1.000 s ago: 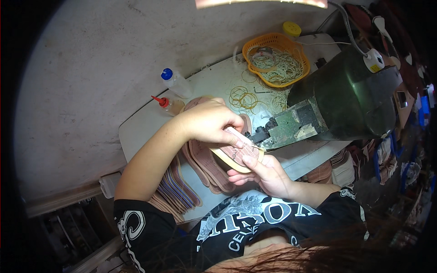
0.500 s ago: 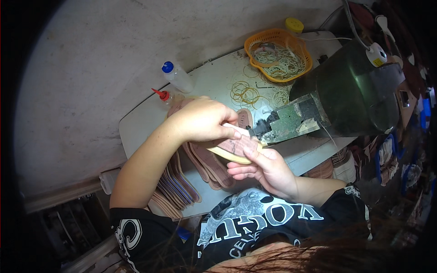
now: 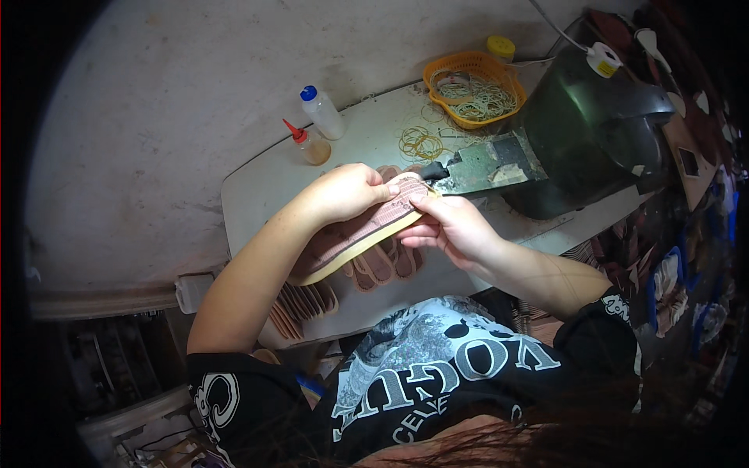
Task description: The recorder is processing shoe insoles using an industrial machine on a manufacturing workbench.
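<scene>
My left hand [image 3: 347, 193] and my right hand [image 3: 459, 228] both grip a pinkish-brown insole [image 3: 365, 225] with a dark line and a pale yellow band along its edge. The left thumb presses on its top face, the other left fingers partly hidden. My right thumb lies on top near the far end, with fingers curled beneath. That end of the insole touches or nearly touches the narrow head of a dark green sewing machine [image 3: 484, 168]; the needle area is too small to make out. Beneath the held piece lie several more insoles [image 3: 373, 273] on the pale table [image 3: 257, 199].
At the back left stand a red-tipped bottle [image 3: 315, 150] and a blue-capped bottle [image 3: 322, 113]. An orange basket [image 3: 447, 111] of pale cord stands at the back, loose yellowish loops [image 3: 420, 144] before it. Stacked insoles [image 3: 300, 310] sit at the front left edge. The machine's body [image 3: 589, 132] fills the right.
The insole has swung round and slid, so more of its length and yellow edge shows at the lower left. Both hands keep hold of it. The whole view has shifted a little.
</scene>
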